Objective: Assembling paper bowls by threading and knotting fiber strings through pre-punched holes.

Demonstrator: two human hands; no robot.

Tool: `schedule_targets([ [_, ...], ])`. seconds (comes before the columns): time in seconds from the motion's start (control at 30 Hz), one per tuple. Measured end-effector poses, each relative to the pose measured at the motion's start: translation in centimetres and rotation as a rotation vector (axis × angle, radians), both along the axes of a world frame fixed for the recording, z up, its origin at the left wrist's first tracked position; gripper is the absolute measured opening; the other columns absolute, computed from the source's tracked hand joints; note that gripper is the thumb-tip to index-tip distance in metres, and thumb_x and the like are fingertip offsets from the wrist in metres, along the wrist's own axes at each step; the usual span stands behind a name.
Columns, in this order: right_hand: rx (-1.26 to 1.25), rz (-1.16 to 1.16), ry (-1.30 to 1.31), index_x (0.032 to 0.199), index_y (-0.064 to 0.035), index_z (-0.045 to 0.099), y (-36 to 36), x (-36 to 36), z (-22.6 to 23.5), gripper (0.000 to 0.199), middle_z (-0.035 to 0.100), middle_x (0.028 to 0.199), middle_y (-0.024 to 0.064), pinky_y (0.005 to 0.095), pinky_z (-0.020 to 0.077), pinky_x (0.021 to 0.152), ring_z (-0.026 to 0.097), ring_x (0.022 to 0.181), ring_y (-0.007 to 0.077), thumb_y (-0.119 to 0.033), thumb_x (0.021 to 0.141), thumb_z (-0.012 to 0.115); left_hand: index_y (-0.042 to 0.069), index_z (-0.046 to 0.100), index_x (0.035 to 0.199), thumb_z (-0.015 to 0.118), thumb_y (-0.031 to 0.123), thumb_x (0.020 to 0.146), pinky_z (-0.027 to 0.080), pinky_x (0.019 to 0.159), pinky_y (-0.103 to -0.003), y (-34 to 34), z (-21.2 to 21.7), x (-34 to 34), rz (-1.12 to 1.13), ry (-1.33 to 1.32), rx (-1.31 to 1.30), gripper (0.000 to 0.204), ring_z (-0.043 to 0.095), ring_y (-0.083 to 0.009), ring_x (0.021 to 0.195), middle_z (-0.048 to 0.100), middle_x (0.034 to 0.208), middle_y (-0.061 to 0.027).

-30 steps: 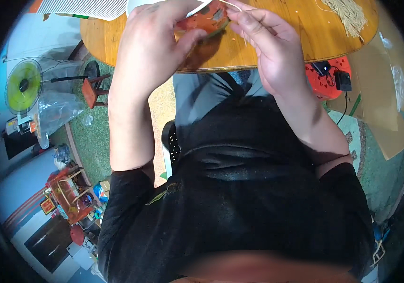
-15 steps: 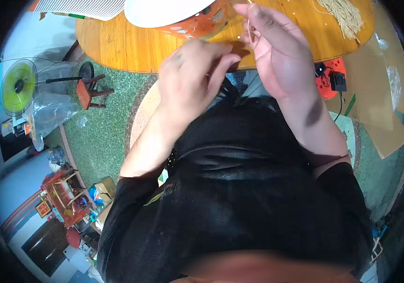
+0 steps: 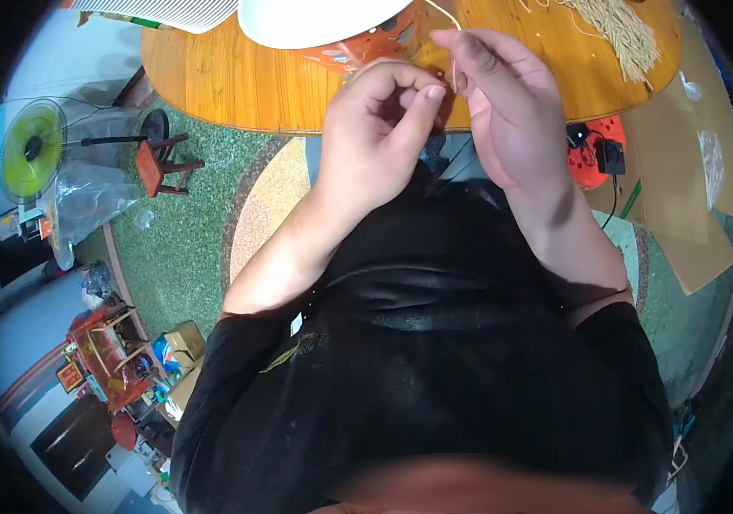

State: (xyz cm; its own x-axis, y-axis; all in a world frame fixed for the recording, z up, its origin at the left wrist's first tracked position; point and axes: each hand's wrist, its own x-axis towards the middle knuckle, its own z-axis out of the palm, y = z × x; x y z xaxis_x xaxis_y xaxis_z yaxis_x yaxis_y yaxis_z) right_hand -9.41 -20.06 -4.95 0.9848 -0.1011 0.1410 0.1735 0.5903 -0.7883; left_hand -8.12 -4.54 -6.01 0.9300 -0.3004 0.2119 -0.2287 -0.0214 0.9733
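A thin pale strand (image 3: pixel 445 17) is pinched between the fingertips of the right hand (image 3: pixel 508 111) above the near edge of the wooden table (image 3: pixel 238 77), while the left hand (image 3: pixel 375 137) is held just beside it, fingers curled and thumb pressed to forefinger. An orange container (image 3: pixel 366 47) under a white lid (image 3: pixel 315 17) is seen behind the hands, its contents hidden, and a bundle of pale strands (image 3: pixel 610 26) lies at the table's right.

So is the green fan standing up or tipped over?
Standing up. The green fan sits on its pole above its round base, by the red stool.
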Motion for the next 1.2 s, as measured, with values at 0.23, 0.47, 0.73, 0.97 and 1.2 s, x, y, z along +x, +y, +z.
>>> schedule_targets([
  [0.23, 0.034, 0.059, -0.017, 0.119, 0.0028, 0.071, -0.2, 0.0, -1.0, 0.027, 0.074, 0.109, 0.0096, 0.0262, 0.0527, 0.093, 0.069, 0.101, 0.0132, -0.018, 0.102, 0.068, -0.006, 0.065, 0.112, 0.077, 0.002, 0.092, 0.053, 0.067, -0.021, -0.1, -0.2, -0.5, 0.012, 0.021, -0.169, 0.024, 0.065, -0.0076, 0.075, 0.066, 0.092, -0.0051],
  [0.47, 0.107, 0.087, 0.015, 0.119, 0.0003, 0.072, 0.2, 0.1, -1.2, 0.026, 0.072, 0.104, 0.0075, 0.0238, 0.0546, 0.077, 0.067, 0.095, 0.0113, -0.019, 0.101, 0.069, -0.004, 0.074, 0.103, 0.076, 0.004, 0.093, 0.054, 0.065, -0.022, -0.7, 0.0, -0.2, 0.128, -0.109, -0.031, 0.012, 0.066, -0.0082, 0.074, 0.069, 0.090, -0.0045],
  [0.73, -0.700, -0.311, -0.383, 0.123, -0.0012, 0.066, -0.5, -1.7, -0.7, 0.039, 0.070, 0.112, 0.0066, 0.0240, 0.0518, 0.058, 0.067, 0.079, 0.0100, 0.006, 0.085, 0.072, 0.001, 0.075, 0.103, 0.071, -0.002, 0.090, 0.056, 0.066, -0.032, 2.4, 2.0, -0.6, 0.103, -0.511, 0.431, 0.014, 0.070, -0.0264, 0.077, 0.070, 0.091, -0.0136],
  [0.97, -1.034, -0.270, -0.529, 0.102, -0.0051, 0.076, 0.0, -1.1, -0.4, 0.023, 0.072, 0.089, 0.0080, 0.0339, 0.0580, 0.069, 0.072, 0.079, 0.0254, -0.007, 0.081, 0.082, 0.004, 0.071, 0.102, 0.074, -0.004, 0.083, 0.057, 0.070, -0.038, 3.3, 3.5, -1.7, 0.195, -0.560, 0.588, 0.022, 0.071, -0.0307, 0.081, 0.071, 0.089, -0.0113],
  [1.2, -1.161, -0.325, -0.610, 0.089, -0.0076, 0.077, -0.5, -0.5, 0.1, 0.009, 0.068, 0.081, 0.0062, 0.0354, 0.0556, 0.065, 0.069, 0.074, 0.0262, -0.009, 0.081, 0.080, 0.004, 0.071, 0.103, 0.074, -0.008, 0.078, 0.056, 0.072, -0.037, 4.1, 4.4, -0.2, 0.061, -0.864, 0.621, 0.028, 0.072, -0.0280, 0.084, 0.072, 0.092, -0.0104],
])
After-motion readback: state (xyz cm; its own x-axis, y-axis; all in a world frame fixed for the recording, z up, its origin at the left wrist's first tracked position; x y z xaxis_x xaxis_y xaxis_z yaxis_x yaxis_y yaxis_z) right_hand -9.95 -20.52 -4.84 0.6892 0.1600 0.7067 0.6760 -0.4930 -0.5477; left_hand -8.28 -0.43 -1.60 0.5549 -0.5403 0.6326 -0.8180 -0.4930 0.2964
